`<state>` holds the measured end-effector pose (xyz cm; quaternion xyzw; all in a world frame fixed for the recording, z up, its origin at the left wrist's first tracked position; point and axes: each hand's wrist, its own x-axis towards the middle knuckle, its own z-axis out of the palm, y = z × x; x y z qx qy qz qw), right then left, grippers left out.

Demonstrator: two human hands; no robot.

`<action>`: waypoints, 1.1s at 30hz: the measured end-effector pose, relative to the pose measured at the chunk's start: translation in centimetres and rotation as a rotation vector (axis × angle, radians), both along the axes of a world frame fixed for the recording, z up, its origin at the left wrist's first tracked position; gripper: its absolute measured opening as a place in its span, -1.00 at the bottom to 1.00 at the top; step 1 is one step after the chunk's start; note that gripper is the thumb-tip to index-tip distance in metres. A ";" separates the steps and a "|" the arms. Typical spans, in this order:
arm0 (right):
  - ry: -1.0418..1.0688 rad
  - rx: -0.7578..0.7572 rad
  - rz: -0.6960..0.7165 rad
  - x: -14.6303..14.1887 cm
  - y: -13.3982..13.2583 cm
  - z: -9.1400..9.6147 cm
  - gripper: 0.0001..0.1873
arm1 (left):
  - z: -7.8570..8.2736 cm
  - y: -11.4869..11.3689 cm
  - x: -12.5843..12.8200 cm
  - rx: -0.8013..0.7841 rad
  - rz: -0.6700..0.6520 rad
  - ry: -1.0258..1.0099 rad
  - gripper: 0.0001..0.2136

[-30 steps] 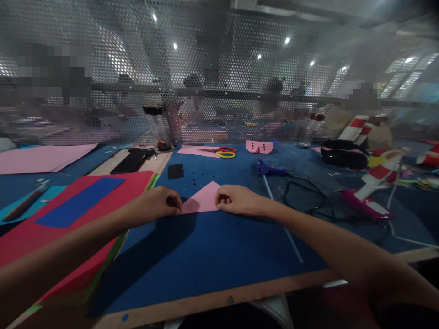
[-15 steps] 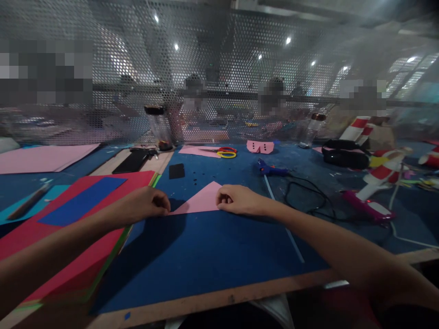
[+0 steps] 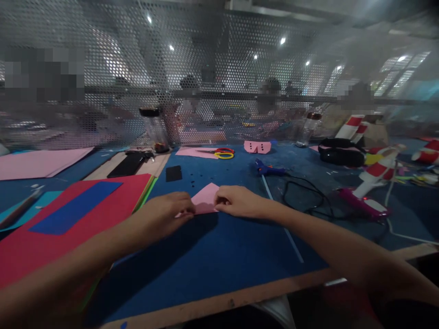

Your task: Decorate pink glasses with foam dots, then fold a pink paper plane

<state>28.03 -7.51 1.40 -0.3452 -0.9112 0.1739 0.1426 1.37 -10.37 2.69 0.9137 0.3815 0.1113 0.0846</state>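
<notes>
A pink folded paper [image 3: 205, 200] lies on the blue tabletop between my hands, its pointed corner facing away from me. My left hand [image 3: 174, 206] is closed over the paper's left part and its near edge, fingers bent downward; a bit of pink shows below the fingers. At the paper's right corner, my right hand [image 3: 238, 201] is closed with curled fingers, pinching or pressing the near edge. A black square piece [image 3: 173, 173] lies just beyond my left hand. Beyond my right hand rests a blue glue gun [image 3: 269, 169] with a glue stick [image 3: 267, 187].
Red sheets [image 3: 85, 219] with a blue strip [image 3: 77, 208] lie left. Farther back are a phone [image 3: 126, 164], scissors [image 3: 224, 153], a pink cut-out [image 3: 257, 146] and a jar [image 3: 156, 130]. A magenta glue gun [image 3: 365, 204] and cords lie right. A perforated screen [image 3: 219, 68] stands behind.
My left hand has slid right along the paper's near edge, from its left corner toward my right hand, covering the left part. My right hand stays at the right corner. The view has shifted slightly.
</notes>
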 end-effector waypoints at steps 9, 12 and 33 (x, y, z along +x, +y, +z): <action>-0.222 0.366 0.105 0.5 -1.2 0.3 -0.83 | -2.6 0.6 0.3 0.283 -0.160 0.153 -0.78; -0.284 0.442 0.118 0.4 -1.3 0.3 -0.79 | -2.7 0.6 0.3 0.289 -0.159 0.132 -0.80; -0.277 0.438 0.130 -0.1 -1.9 0.1 -0.79 | -3.0 -0.4 1.0 0.252 -0.082 -0.023 -0.79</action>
